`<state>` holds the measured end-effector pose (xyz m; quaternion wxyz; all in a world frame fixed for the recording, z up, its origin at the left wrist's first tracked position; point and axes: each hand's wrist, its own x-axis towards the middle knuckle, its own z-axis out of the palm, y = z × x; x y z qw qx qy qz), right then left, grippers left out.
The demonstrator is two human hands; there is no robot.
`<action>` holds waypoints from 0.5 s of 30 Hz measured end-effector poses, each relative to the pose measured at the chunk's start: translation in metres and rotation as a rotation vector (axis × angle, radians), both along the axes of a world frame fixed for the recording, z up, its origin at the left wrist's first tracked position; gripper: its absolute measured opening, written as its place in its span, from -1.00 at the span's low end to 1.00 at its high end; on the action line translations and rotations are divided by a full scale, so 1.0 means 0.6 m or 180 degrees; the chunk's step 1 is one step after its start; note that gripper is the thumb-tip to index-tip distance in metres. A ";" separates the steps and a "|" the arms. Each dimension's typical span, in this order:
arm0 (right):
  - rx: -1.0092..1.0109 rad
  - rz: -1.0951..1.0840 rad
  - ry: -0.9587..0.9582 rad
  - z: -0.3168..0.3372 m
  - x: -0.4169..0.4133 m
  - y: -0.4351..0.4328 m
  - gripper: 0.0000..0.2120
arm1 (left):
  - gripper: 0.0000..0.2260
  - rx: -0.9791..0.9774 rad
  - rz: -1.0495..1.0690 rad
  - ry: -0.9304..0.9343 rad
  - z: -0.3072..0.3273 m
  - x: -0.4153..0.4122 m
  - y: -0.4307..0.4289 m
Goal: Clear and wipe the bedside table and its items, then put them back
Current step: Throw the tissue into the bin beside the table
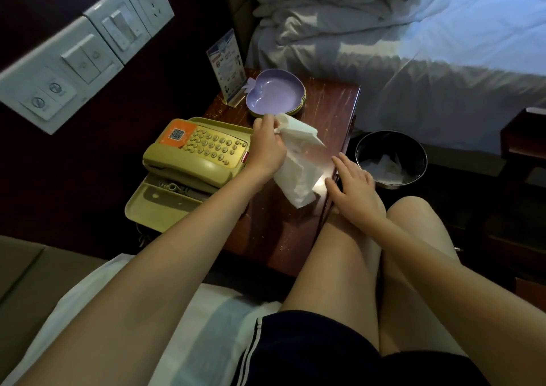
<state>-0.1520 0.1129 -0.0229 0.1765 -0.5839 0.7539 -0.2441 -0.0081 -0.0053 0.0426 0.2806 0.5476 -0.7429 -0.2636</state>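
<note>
Wiping well, I judge, means spreading the white cloth (298, 164), pinched in the grip of my left hand (267, 146) beside the phone (201, 152), flat over the bare worktop (325, 102) while my right hand (354, 190), fingers straight, steadies its edge.

I have only one view, from the wide-angle camera worn on the person's head. It faces forward and steeply down, quite near above the scratched dark-red wooden bedside table (328, 105), with the bare thighs (334, 267) reaching the lower edge and the rumpled white bed (443, 46) at top right.
</note>
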 end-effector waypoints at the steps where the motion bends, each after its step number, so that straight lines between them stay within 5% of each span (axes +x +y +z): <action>1: -0.0177 -0.0163 -0.0385 0.009 0.014 -0.001 -0.53 | -0.84 -0.0103 0.0134 0.0193 0.007 -0.001 0.003; 4: -0.0373 -0.0871 -0.1949 0.045 0.054 -0.004 -0.55 | -0.84 -0.0280 0.0556 0.0781 0.022 -0.005 0.011; 9: 0.0665 -0.1113 -0.5180 0.126 0.075 -0.008 -0.41 | -0.85 -0.0101 0.0699 0.1344 0.040 -0.021 0.049; 15: 0.0105 -0.0403 -0.6294 0.135 0.047 -0.019 -0.39 | -0.88 0.0290 0.0419 0.1524 0.027 -0.048 0.098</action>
